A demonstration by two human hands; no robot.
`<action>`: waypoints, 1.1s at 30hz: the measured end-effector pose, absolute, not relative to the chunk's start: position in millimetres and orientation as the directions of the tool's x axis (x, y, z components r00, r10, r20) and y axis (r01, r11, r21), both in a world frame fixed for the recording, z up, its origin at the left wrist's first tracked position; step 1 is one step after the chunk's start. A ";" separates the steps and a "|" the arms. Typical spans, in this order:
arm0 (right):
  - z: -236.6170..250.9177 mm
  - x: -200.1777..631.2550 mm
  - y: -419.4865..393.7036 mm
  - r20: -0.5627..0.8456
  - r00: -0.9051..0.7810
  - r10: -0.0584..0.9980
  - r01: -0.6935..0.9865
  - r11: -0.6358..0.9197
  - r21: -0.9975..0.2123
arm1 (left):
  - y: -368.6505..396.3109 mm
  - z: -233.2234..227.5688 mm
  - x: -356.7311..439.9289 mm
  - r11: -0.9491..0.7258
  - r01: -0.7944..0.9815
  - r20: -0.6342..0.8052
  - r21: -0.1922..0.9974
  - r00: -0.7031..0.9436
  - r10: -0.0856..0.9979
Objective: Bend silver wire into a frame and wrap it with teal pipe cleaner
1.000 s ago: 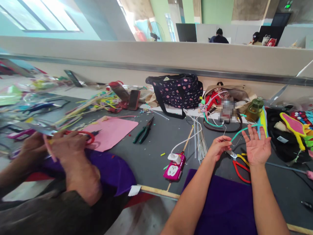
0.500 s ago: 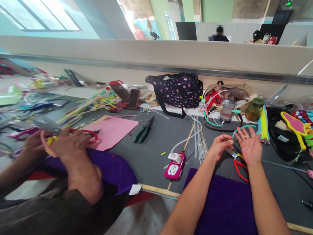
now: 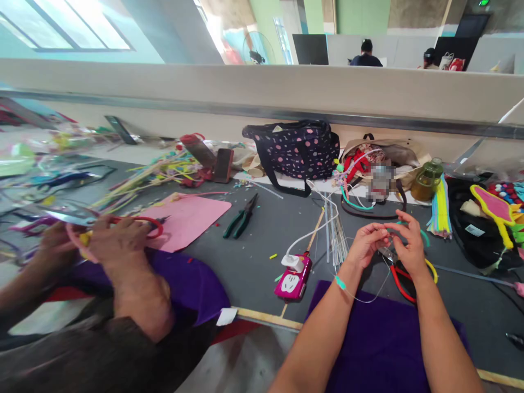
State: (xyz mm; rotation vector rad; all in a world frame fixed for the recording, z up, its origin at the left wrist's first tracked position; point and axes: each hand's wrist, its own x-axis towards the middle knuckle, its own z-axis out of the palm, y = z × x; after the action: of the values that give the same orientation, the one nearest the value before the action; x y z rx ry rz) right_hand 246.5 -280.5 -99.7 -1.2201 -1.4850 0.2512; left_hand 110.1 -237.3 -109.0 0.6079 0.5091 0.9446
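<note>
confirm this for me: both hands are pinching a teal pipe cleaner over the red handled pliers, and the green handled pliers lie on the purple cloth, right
Not quite. The green-handled pliers lie on the bare grey table, next to the pink foam sheet, not on the purple cloth. The rest holds: the head view shows left hand and right hand pinching the teal pipe cleaner over the red-handled pliers.

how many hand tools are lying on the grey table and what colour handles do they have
green-handled pliers: 1
red and yellow-handled pliers, partly hidden by the right hand: 1
red-handled scissors by the co-worker's hand: 1
total: 3
</note>
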 end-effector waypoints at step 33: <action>-109.2 238.3 -281.0 0.073 0.294 0.953 0.102 0.045 -0.994 | -235.4 -110.4 114.1 0.130 -0.304 -0.053 0.944 0.250 0.967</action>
State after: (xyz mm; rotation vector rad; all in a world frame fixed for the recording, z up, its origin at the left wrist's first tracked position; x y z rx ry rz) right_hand 238.3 -281.0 -109.2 -1.3605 -1.0766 0.8954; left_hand 114.1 -235.4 -110.4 1.0102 0.8441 1.1042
